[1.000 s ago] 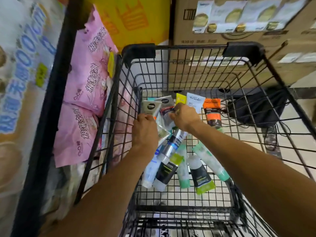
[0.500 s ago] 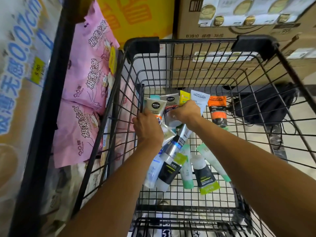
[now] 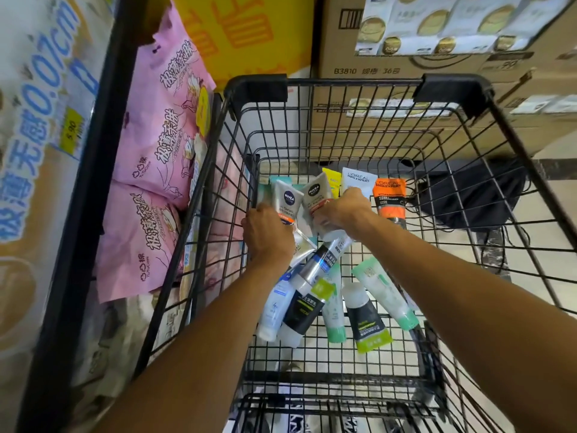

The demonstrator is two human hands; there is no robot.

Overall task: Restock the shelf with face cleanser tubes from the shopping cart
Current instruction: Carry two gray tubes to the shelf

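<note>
Both my arms reach down into a black wire shopping cart (image 3: 352,85). My left hand (image 3: 268,235) grips a grey Nivea tube (image 3: 288,201) that stands up above my fingers. My right hand (image 3: 342,212) grips a second Nivea tube (image 3: 315,195), with a white L'Oreal tube (image 3: 357,179) just behind the knuckles. An orange L'Oreal tube (image 3: 390,196) stands to the right of it. Several more tubes lie loose on the cart floor, among them a black and green one (image 3: 367,320), a mint one (image 3: 385,292) and a black and white one (image 3: 304,307).
A black shelf upright (image 3: 90,189) runs along the left, with pink packs (image 3: 162,126) pressed against the cart side. Cardboard boxes (image 3: 390,51) are stacked beyond the cart's far end. A black bag (image 3: 474,195) lies on the floor outside the right wall.
Both hands have risen a little with the two Nivea tubes, which now stand higher and clearer of the pile. The view has tilted down slightly.
</note>
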